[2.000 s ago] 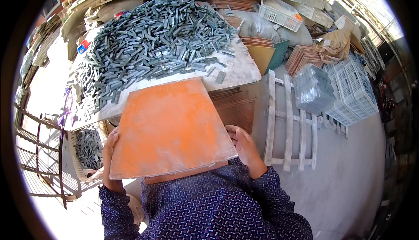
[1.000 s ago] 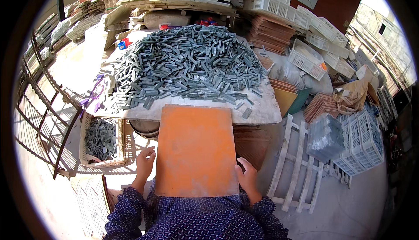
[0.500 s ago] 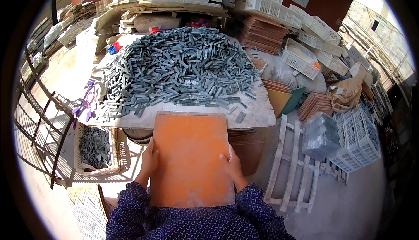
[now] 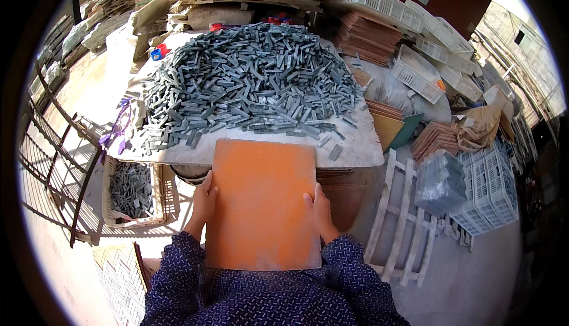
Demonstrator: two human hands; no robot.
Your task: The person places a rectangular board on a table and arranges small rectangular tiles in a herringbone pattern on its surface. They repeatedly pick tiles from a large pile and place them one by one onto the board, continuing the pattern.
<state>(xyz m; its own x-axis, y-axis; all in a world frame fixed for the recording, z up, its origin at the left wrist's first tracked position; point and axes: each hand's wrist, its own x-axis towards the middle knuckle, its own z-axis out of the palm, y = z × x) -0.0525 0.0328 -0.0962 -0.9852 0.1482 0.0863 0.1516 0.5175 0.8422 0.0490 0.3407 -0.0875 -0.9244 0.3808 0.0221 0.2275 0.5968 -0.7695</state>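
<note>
A flat rectangular orange board (image 4: 264, 204) is held in front of my body, its far edge overlapping the near edge of the worktable (image 4: 231, 134). My left hand (image 4: 205, 200) grips the board's left side, thumb on top and the other fingers partly hidden beneath. On the opposite side my right hand (image 4: 320, 212) closes on the right edge in the same way. The board's upper face is bare, with faint pale smudges. Beyond it, a large heap of small grey-green stone strips (image 4: 255, 83) covers much of the table.
Below the table's left side stands a crate (image 4: 159, 204) of stone pieces. A curved metal railing (image 4: 65, 178) is at far left, with a herringbone-patterned panel (image 4: 121, 278) on the ground. To the right are a white slatted pallet (image 4: 394, 222), plastic-wrapped stacks (image 4: 440, 182) and white crates (image 4: 486, 181).
The board's far edge sits slightly higher in view, and the board appears shifted a little right. The surroundings have shifted too, as the view moved. Both hands keep their hold.
</note>
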